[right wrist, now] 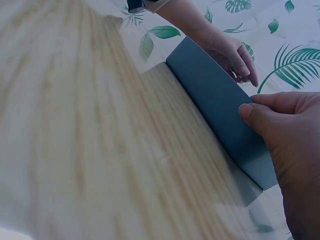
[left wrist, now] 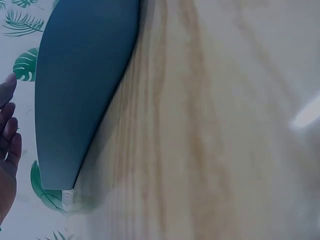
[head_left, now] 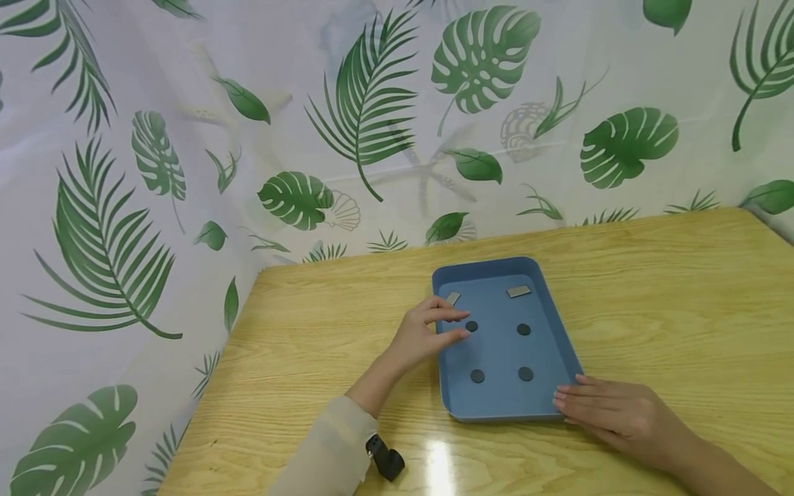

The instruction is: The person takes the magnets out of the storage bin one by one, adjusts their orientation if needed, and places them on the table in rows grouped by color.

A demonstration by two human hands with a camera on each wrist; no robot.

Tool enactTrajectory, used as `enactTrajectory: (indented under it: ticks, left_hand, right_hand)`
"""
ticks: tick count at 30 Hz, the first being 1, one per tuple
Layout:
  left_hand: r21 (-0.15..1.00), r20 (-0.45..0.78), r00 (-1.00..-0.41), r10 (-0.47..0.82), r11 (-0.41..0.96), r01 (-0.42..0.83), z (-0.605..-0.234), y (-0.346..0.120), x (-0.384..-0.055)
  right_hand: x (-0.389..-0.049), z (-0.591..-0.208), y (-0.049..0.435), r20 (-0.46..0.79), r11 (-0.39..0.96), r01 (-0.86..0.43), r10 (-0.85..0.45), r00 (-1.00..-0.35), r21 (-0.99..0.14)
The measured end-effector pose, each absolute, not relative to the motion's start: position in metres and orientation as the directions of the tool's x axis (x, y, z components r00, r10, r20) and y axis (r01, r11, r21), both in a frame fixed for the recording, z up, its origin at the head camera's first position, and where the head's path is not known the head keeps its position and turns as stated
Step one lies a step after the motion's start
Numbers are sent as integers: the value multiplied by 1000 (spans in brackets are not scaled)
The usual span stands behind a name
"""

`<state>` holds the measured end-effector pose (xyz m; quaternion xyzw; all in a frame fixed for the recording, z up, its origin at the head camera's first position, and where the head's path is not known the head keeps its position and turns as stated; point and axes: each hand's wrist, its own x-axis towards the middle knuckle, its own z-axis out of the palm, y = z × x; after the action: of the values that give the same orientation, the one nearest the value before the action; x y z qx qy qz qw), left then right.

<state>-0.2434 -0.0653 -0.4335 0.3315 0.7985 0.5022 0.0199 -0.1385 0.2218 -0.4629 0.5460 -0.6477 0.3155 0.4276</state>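
A blue tray [head_left: 502, 406] lies on the wooden table with several round dark discs and two grey rectangular pieces inside. My left hand [head_left: 418, 334] reaches over its left side, thumb and fingertips apart, with one dark disc [head_left: 472, 326] just past the gap between them. Nothing shows held in that hand. Under the fingers a rectangular piece [head_left: 453, 298] is partly hidden; the other rectangular piece [head_left: 518, 291] lies at the far right. My right hand [head_left: 620, 413] holds the near right corner. In the right wrist view its thumb [right wrist: 255, 117] presses the tray's outer wall [right wrist: 215, 100].
Other dark discs sit apart on the tray floor: a right disc [head_left: 524, 330], a near left disc [head_left: 477, 376] and a near right disc [head_left: 526, 374]. A black strap [head_left: 386, 460] hangs by the left sleeve. A leaf-patterned cloth [head_left: 397, 138] rises behind the table [head_left: 670, 296].
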Motion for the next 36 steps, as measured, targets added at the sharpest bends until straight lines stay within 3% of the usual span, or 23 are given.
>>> enactTrajectory:
  ticks: [10,19,29,36]
  left_hand:
    - [587,241,-694,679,467,661,-431,-57,-269]
    - [377,281,-543,791,429,821,-430,-51,-284]
    - [257,118,-567,815,527,810,-434,-43,-294]
    - [244,87,-573,815,540,805,-439,-41,-296]
  right_hand:
    - [-138,-462,222,901,204,-978,-431,-47,47]
    - [-137,-462,222,895,206,-977,-443,-50,48]
    - [-136,-464,223,895,206,-978,-443,-52,45]
    - [-136,-462,223,894,199,-979,-446,-43,52]
